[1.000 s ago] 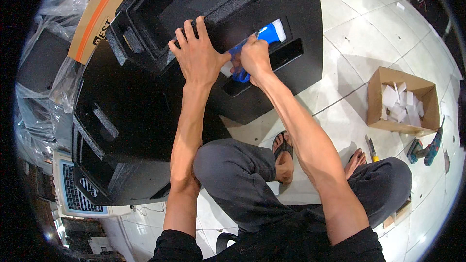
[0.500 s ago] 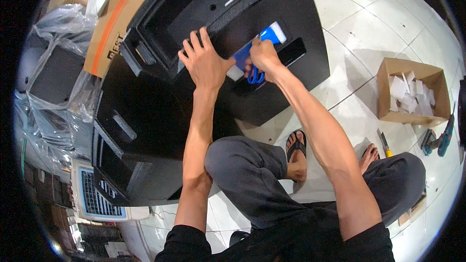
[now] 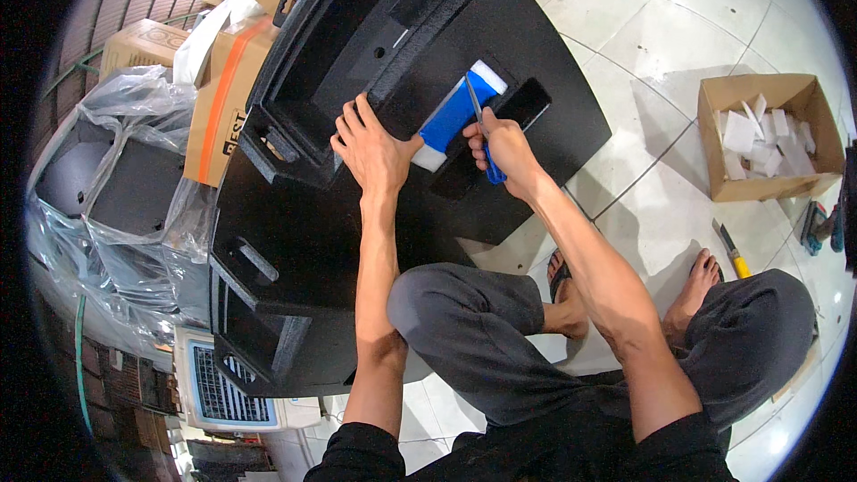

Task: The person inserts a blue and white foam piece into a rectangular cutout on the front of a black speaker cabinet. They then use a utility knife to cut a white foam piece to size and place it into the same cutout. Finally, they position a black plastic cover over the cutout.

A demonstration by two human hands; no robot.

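Observation:
A strip of blue material point(image 3: 455, 113) lies on a white foam-like block point(image 3: 430, 159), whose ends stick out past it. Both rest on the face of a black, textured cabinet point(image 3: 553, 54). Fingers spread, my left hand point(image 3: 375, 150) leans on the cabinet, its thumb at the strip's lower end. My right hand point(image 3: 511, 156) grips scissors point(image 3: 495, 170) with blue handles, their blades pointing up along the strip's right side near its upper end. Whether the blades touch the strip, I cannot tell.
On the tiled floor to the right stands a cardboard box point(image 3: 772, 187) of white foam pieces. A yellow-handled knife point(image 3: 739, 261) and a power drill point(image 3: 814, 228) lie nearby. Plastic-wrapped black cabinets point(image 3: 134, 187), cartons point(image 3: 214, 116) and an air cooler point(image 3: 228, 388) crowd the left.
My right hand has drawn back from the strip toward the lower right, baring more of it and the scissor blades. My left hand stays in place. The whole view has shifted a little.

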